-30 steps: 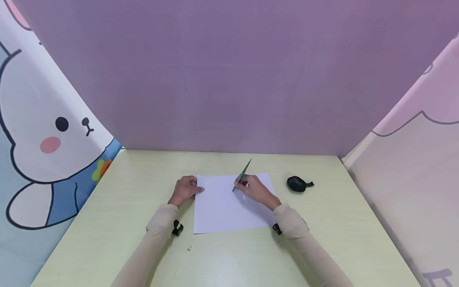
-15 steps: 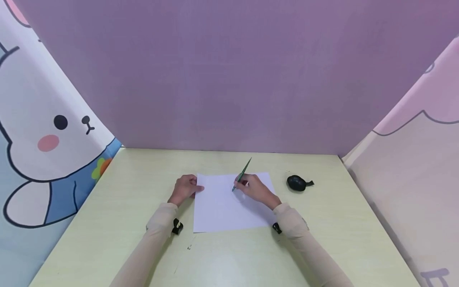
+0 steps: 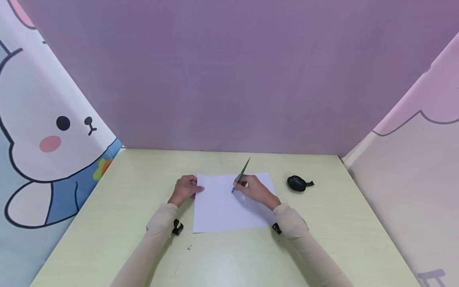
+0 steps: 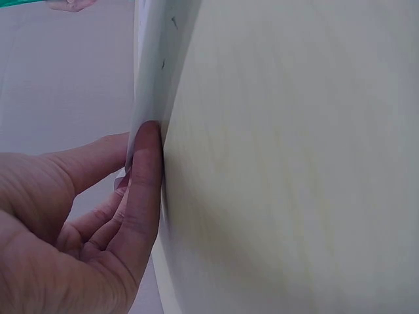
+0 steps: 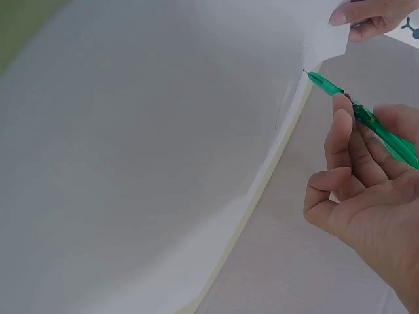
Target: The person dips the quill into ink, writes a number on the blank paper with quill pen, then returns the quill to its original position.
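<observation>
In the head view a white sheet of paper (image 3: 218,211) lies on the table. My left hand (image 3: 184,189) pinches its left edge, thumb on top. The left wrist view shows the sheet's edge (image 4: 154,72) between thumb and fingers, with small dark marks on it. My right hand (image 3: 255,189) holds a slim green pen (image 3: 244,169) in a writing grip, tilted, its top end pointing away. Up close in the right wrist view, the green pen (image 5: 327,85) has its fine point right at the paper (image 5: 196,131), beside thin drawn lines.
A black rounded object with a short strap (image 3: 297,183) lies on the table (image 3: 330,231) right of the paper. Black wrist mounts (image 3: 177,227) show beside both forearms. A purple panel (image 3: 229,79) rises behind the table, with printed side panels left and right.
The pen's tip has shifted slightly toward the person and to the left, and its top end leans a little further left. The left hand and the paper stay put.
</observation>
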A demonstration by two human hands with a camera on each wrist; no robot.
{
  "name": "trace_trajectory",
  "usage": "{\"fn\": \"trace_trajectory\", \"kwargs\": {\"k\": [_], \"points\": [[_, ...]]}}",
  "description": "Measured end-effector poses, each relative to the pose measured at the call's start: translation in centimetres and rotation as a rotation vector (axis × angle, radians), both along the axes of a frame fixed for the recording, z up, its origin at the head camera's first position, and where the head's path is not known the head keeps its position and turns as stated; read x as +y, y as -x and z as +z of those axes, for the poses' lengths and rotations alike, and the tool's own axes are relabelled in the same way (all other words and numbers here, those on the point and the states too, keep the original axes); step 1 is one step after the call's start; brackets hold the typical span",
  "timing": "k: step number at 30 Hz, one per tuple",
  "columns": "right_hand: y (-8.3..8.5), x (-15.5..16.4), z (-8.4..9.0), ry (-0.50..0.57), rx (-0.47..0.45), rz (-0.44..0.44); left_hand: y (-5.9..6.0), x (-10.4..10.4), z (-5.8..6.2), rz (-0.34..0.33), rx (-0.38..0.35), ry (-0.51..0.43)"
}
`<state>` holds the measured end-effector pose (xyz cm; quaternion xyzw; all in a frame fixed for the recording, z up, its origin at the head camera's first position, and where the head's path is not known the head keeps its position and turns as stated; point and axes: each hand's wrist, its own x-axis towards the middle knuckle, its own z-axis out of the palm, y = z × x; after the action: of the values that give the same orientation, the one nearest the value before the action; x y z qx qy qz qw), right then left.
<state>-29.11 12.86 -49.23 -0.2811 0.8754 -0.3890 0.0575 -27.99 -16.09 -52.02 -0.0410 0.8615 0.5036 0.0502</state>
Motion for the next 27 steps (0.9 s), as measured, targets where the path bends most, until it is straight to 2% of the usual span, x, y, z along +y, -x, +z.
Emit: {"fn": "trace_trajectory", "kwargs": {"k": [15, 27], "points": [[-0.01, 0.06, -0.09, 0.033, 0.000, 0.024, -0.06, -0.02, 0.10, -0.006, 0.004, -0.014], [0.41, 0.69, -0.02, 0.065, 0.074, 0.015, 0.21, -0.21, 0.35, -0.002, -0.002, -0.008]]}}
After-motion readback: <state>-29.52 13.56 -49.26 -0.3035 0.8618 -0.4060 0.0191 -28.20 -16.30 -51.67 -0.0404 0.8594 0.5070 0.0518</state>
